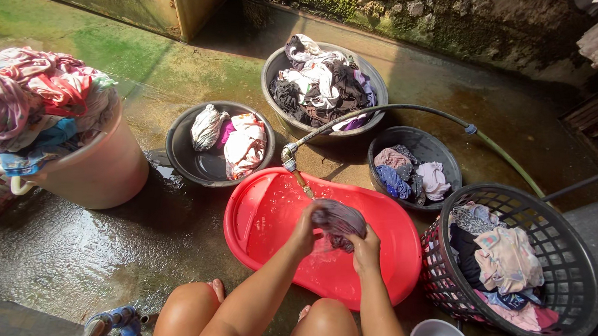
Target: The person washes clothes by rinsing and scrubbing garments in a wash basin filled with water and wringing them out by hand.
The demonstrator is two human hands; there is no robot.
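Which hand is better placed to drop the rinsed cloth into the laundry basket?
Probably the right hand: it grips the purple cloth on the side nearest the basket. The left hand is farther.

A pink bucket (104, 170) is piled with clothes. A dark basket (572, 270) holds more. The floor (61, 252) is wet.

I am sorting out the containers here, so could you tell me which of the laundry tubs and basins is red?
The oval red basin directly before the person, under both hands wringing a dark cloth. The round basins behind it are dark grey.
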